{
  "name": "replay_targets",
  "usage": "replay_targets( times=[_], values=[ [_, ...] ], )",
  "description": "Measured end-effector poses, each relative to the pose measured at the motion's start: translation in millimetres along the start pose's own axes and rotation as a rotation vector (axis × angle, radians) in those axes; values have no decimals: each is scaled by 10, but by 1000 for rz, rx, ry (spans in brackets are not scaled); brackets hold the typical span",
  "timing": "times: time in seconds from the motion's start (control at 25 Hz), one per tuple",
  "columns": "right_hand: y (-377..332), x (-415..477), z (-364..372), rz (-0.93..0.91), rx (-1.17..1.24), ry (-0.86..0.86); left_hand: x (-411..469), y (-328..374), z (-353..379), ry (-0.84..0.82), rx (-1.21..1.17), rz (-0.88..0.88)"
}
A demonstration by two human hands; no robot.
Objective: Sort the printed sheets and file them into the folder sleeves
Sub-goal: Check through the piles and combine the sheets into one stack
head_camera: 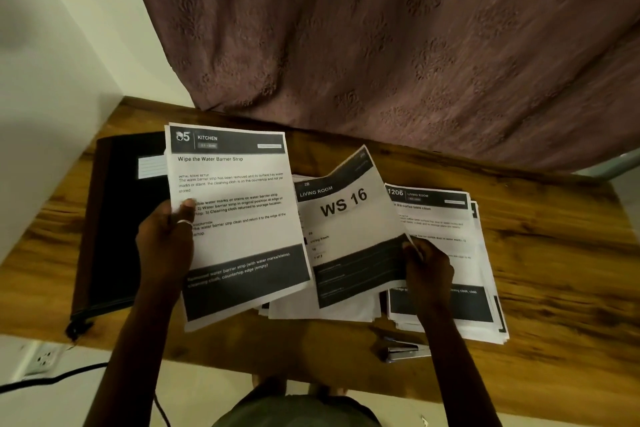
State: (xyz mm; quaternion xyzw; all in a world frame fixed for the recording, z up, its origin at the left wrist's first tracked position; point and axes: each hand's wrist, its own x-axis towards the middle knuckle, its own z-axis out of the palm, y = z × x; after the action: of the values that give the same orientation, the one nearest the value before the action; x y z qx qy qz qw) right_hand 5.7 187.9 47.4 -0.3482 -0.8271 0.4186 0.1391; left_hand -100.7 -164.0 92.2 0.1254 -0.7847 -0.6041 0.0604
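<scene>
The Kitchen sheet (239, 218), headed "Wipe the Water Barrier Strip", is up off the desk (554, 253) in my left hand (162, 243), thumb curled over its left margin and the fingers behind it, so it covers the right side of the black folder (121, 218). My right hand (429, 270) pinches the lower right edge of a Living Room sheet (349, 229) marked "WS 16", which is tilted and bowed above the middle of the desk. Under that sheet lies a loose middle pile (325, 312). Just beside it, toward the right end, is a thicker stack (478, 308) whose top page also reads Living Room, fanned a little at its front right corner. The folder lies flat at the left end of the desk. It looks closed, with a pale label on its cover, and I can see no sheet in any sleeve. By my reckoning I am in the sorting stage: two room headings are being told apart, at least two heaps are forming, and all the filing is left to do. A stapler (403, 352) sits at the front edge below the stacks. A patterned curtain (381, 45) hangs along the back edge, and a wall socket (43, 357) with a dark cable (69, 374) shows beyond the front left corner.
</scene>
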Motion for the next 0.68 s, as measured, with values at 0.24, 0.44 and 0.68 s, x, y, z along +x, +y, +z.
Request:
replay_targets(
  times=[0.24, 0.44, 0.68],
  values=[
    [-36, -13, -229, 64, 576, 23, 28, -77, -31, 0, -143, -66],
    [-240, 26, -526, 70, 832, 88, 38, -109, -58, 4, -73, 104],
    [-334, -207, -335, 4, 696, -154, -15, -141, 179, -168, 3, 26]
  ],
)
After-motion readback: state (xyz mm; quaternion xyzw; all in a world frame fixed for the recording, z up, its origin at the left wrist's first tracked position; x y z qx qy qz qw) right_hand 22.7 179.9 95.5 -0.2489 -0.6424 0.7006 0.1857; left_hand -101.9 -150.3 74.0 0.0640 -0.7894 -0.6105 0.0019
